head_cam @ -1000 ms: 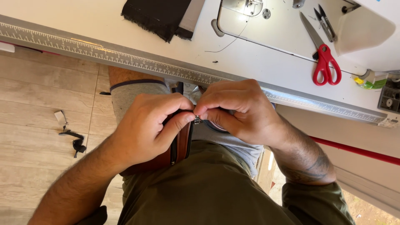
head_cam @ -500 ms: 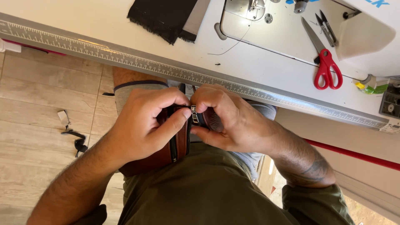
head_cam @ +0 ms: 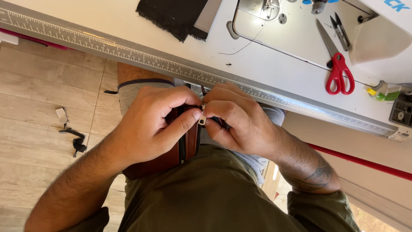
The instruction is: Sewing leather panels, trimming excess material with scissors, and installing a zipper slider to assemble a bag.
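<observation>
A brown leather piece (head_cam: 169, 154) with a black zipper (head_cam: 183, 146) running down it lies on my lap, below the table edge. My left hand (head_cam: 148, 124) grips its upper part, thumb pressed against a small metal zipper slider (head_cam: 202, 120). My right hand (head_cam: 240, 122) pinches the same slider and the zipper tape from the other side. Both hands meet at the slider, and the top end of the leather piece is hidden under my fingers.
A white sewing table (head_cam: 240, 60) with a ruler strip (head_cam: 180, 68) along its edge runs across the top. On it lie red-handled scissors (head_cam: 337, 64), small snips (head_cam: 341, 30), black fabric (head_cam: 171, 15) and a sewing machine base (head_cam: 279, 17). Black scraps (head_cam: 75, 139) lie on the wooden floor.
Both hands shifted slightly left and down on my lap. The metal slider shows more clearly between the fingertips now, and more of the zipper is exposed.
</observation>
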